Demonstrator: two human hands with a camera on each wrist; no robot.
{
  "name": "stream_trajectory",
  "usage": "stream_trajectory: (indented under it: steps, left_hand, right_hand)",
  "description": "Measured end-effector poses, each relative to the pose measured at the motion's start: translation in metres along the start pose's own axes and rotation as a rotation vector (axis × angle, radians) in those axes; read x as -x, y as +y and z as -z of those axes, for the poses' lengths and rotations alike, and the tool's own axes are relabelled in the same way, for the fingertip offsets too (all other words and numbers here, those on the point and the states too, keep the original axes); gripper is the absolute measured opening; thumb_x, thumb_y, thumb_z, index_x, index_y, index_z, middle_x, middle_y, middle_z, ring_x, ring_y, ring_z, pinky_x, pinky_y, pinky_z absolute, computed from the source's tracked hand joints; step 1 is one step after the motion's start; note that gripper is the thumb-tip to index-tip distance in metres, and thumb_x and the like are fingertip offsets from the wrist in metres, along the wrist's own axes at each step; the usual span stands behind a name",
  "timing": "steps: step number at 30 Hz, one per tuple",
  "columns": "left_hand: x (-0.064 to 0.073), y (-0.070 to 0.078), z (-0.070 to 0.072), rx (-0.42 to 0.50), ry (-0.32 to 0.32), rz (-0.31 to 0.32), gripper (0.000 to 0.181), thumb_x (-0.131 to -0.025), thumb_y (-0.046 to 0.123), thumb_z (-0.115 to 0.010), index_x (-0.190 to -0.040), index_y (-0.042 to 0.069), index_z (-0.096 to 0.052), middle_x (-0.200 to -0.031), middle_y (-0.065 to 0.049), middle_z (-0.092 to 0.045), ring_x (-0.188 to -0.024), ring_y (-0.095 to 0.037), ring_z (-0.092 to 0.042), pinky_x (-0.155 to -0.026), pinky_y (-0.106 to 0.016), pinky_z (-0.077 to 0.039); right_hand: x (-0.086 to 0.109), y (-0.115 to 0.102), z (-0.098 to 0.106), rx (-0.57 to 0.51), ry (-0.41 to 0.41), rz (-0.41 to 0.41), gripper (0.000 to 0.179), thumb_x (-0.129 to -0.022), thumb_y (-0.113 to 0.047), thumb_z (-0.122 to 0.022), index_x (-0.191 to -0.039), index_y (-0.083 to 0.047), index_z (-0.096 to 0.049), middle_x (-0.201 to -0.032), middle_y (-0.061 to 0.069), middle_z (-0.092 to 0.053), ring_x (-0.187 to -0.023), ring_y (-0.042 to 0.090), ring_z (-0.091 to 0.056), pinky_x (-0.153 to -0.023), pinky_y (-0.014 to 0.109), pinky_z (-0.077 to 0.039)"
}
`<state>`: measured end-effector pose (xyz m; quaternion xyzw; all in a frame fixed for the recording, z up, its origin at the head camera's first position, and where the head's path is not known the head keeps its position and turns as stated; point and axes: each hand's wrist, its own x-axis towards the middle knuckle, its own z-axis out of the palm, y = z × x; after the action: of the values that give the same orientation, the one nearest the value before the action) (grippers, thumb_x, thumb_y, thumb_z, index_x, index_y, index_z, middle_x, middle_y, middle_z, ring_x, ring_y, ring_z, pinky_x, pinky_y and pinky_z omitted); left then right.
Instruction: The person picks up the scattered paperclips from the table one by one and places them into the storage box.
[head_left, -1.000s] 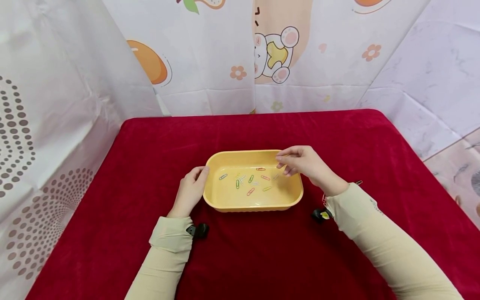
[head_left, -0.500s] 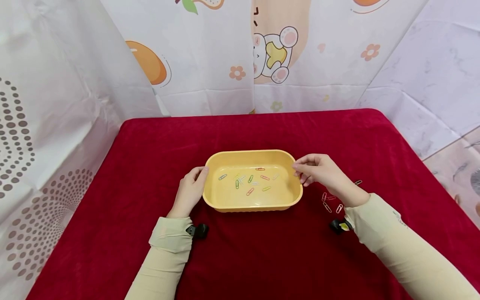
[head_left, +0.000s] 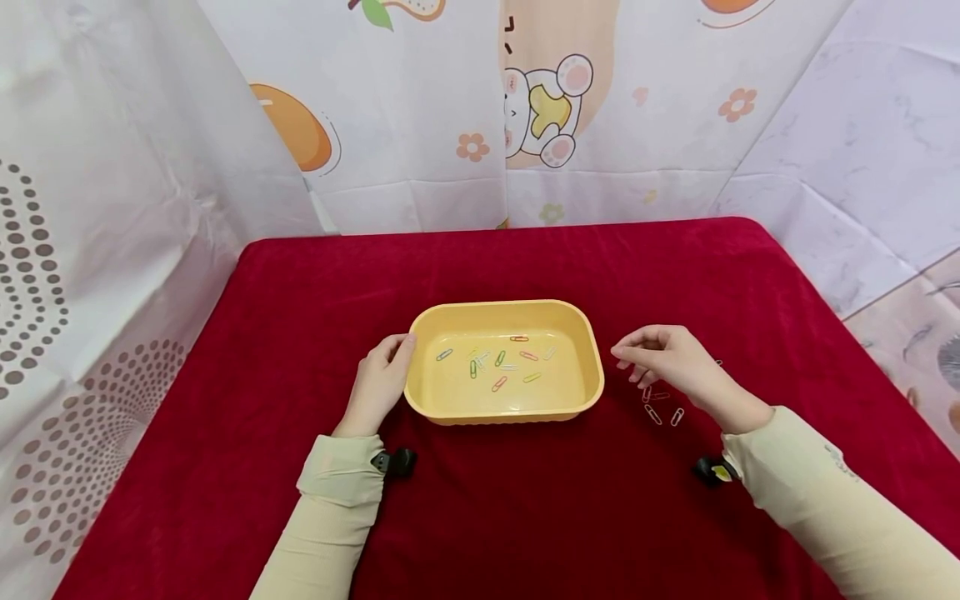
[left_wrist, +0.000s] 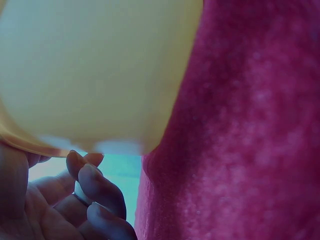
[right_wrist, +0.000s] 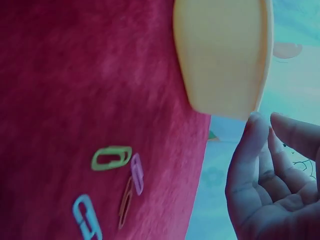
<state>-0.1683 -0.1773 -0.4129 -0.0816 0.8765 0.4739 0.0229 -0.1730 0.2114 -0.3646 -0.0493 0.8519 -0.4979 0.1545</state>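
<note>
A yellow plastic tray [head_left: 517,416] stands on the red cloth, with several coloured paper clips scattered over its floor, among them a green paper clip [head_left: 500,358] and a pink paper clip [head_left: 499,384]. My left hand [head_left: 380,383] grips the tray's left end, thumb at the rim and fingers below it in the left wrist view. Off the tray's right side hovers my right hand [head_left: 670,362], its fingers loosely bent and thumb apart, holding nothing. Beneath it lie loose paper clips, including a green paper clip [right_wrist: 94,161] and a blue paper clip [right_wrist: 89,214].
Red velvet cloth [head_left: 517,508] covers the table. White patterned curtains [head_left: 405,142] hang behind it and at both sides. One more clip [head_left: 718,362] shows partly beyond the right wrist.
My right hand has moved from over the tray's right end out to the right, over the loose clips on the cloth. The left hand stays on the tray.
</note>
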Motion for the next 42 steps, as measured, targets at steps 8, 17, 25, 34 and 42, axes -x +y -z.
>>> stream_trajectory:
  steps: [8,17,25,34,42]
  left_hand:
    - [-0.001,0.001,0.0,0.004,0.0,0.0,0.055,-0.103,0.054,-0.04,-0.135,0.014,-0.06,-0.123,-0.011,-0.067,-0.105,-0.026,-0.064,-0.094,-0.042,-0.048]
    - [-0.003,-0.001,0.001,0.005,-0.004,0.007,0.057,-0.102,0.057,-0.04,-0.136,0.015,-0.059,-0.124,-0.011,-0.066,-0.107,-0.025,-0.063,-0.094,-0.041,-0.048]
    - [-0.003,0.0,0.001,0.006,0.0,0.004,0.057,-0.102,0.057,-0.04,-0.135,0.016,-0.059,-0.124,-0.01,-0.066,-0.107,-0.025,-0.063,-0.095,-0.041,-0.048]
    - [-0.002,0.0,0.0,0.002,-0.005,0.01,0.057,-0.102,0.056,-0.04,-0.136,0.015,-0.058,-0.127,-0.011,-0.065,-0.109,-0.025,-0.062,-0.096,-0.042,-0.047]
    - [-0.002,0.0,0.001,-0.002,-0.002,0.024,0.057,-0.102,0.057,-0.04,-0.136,0.015,-0.059,-0.127,-0.01,-0.065,-0.111,-0.025,-0.062,-0.097,-0.043,-0.047]
  right_hand:
    - [0.009,0.012,0.009,0.123,0.011,0.007,0.032,-0.093,-0.019,-0.07,-0.113,0.006,-0.068,-0.089,0.008,-0.072,-0.066,0.017,-0.066,-0.063,0.033,-0.058]
    - [0.014,0.029,0.015,0.278,0.028,0.011,0.028,-0.09,-0.02,-0.073,-0.106,0.003,-0.071,-0.085,0.007,-0.074,-0.064,0.014,-0.064,-0.06,0.029,-0.055]
    - [0.014,0.037,0.014,0.414,0.017,0.003,0.032,-0.083,-0.023,-0.079,-0.103,0.001,-0.072,-0.087,0.005,-0.07,-0.062,0.013,-0.059,-0.057,0.027,-0.05]
    - [0.013,0.043,0.011,0.544,0.015,0.038,0.021,-0.077,-0.018,-0.083,-0.09,-0.005,-0.074,-0.077,-0.001,-0.065,-0.069,0.012,-0.055,-0.065,0.03,-0.046]
    - [0.013,0.042,0.007,0.523,0.005,0.048,0.015,-0.078,-0.015,-0.082,-0.084,-0.008,-0.07,-0.074,-0.002,-0.065,-0.066,0.012,-0.055,-0.059,0.027,-0.046]
